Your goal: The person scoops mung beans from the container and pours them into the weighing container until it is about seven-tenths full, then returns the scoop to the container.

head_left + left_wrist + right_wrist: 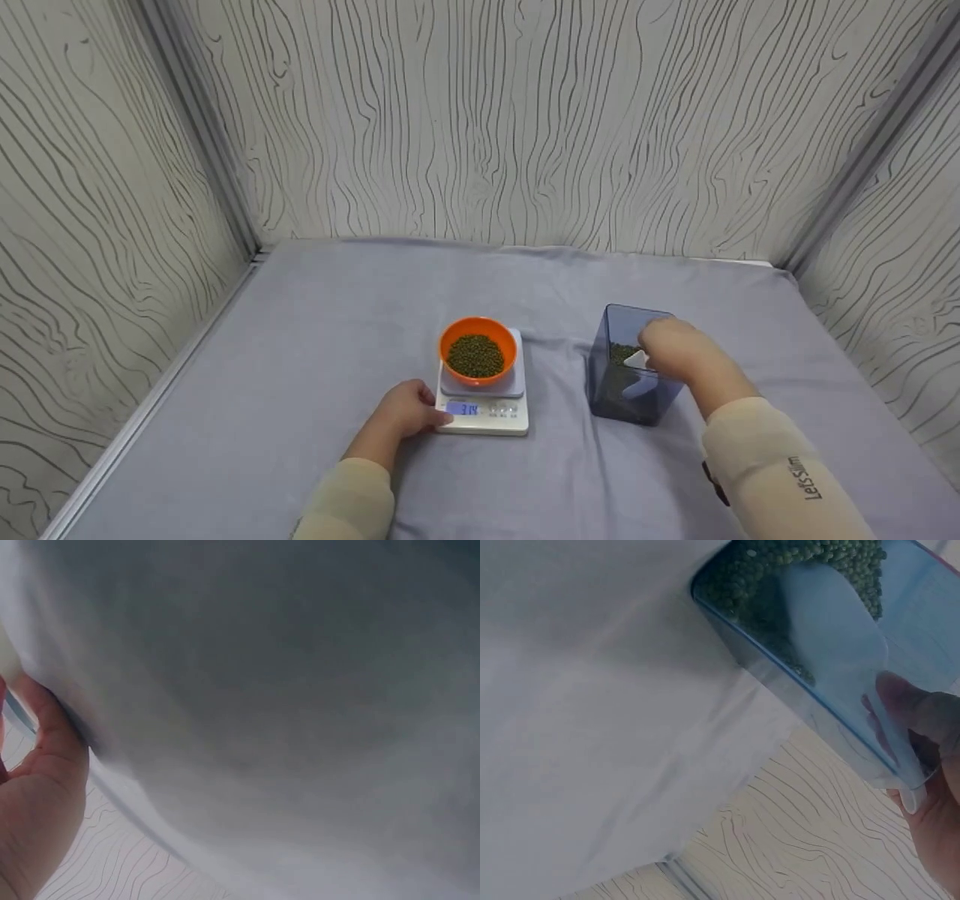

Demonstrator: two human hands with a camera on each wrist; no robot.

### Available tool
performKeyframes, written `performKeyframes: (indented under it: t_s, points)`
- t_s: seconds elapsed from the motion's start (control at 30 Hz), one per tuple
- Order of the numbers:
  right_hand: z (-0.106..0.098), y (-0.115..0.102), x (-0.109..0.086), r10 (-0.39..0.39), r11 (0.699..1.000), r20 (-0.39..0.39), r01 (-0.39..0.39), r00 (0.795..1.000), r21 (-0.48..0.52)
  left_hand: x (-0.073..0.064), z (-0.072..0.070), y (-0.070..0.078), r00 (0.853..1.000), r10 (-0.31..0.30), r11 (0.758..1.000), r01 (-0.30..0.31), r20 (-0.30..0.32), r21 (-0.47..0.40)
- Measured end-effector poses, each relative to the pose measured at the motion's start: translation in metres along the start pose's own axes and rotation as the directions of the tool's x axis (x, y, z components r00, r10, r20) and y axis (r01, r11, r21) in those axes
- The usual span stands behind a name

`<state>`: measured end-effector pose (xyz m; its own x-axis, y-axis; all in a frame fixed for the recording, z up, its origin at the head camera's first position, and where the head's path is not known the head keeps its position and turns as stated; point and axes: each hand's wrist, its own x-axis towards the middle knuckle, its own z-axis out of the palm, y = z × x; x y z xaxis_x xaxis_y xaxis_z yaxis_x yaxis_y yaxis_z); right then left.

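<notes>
An orange bowl (pixel 478 385) of small green beans (pixel 475 356), which look like mung beans, stands on a white kitchen scale (pixel 484 424) with a lit display. My left hand (pixel 409 409) holds the scale's front left corner, thumb beside the display. The left wrist view shows the thumb (pixel 56 727) against a pale edge at the far left. To the right stands a clear bluish container (pixel 600 386) with more green beans (pixel 780 562) inside. In it my right hand (pixel 675 349) grips a white scoop (pixel 840 622) by its handle; the scoop's blade lies against the beans.
A grey cloth (pixel 337 315) with some wrinkles covers the table. Wood-grain patterned panels (pixel 480 127) rise behind and on both sides, with grey metal posts (pixel 199 127) at the corners.
</notes>
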<state>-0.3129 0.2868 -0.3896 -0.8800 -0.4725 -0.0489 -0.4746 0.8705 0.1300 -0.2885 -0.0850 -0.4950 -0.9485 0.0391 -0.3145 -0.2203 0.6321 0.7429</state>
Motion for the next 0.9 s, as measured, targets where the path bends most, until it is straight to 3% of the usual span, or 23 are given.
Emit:
performKeyframes:
  t_s: [0.2, 0.4, 0.7, 0.9]
  points:
    - [0.008, 0.002, 0.005, 0.028, 0.992, -0.009, -0.027, 1.0, 0.12, 0.0, -0.001, -0.002, 1.0, -0.007, 1.0, 0.007, -0.004, -0.004]
    - [0.013, 0.005, 0.006, 0.059, 0.962, -0.03, -0.049, 0.998, 0.269, 0.001, -0.001, -0.003, 1.0, -0.002, 1.0, 0.002, -0.016, 0.003]
    - [0.018, 0.01, 0.003, 0.022, 0.955, -0.109, 0.012, 0.994, 0.295, 0.0, -0.001, 0.0, 1.0, -0.012, 1.0, 0.012, -0.019, -0.001]
    - [0.014, 0.011, -0.002, 0.005, 0.951, -0.12, 0.033, 0.993, 0.309, 0.0, 0.001, -0.001, 1.0, -0.01, 1.0, 0.01, -0.012, -0.002]
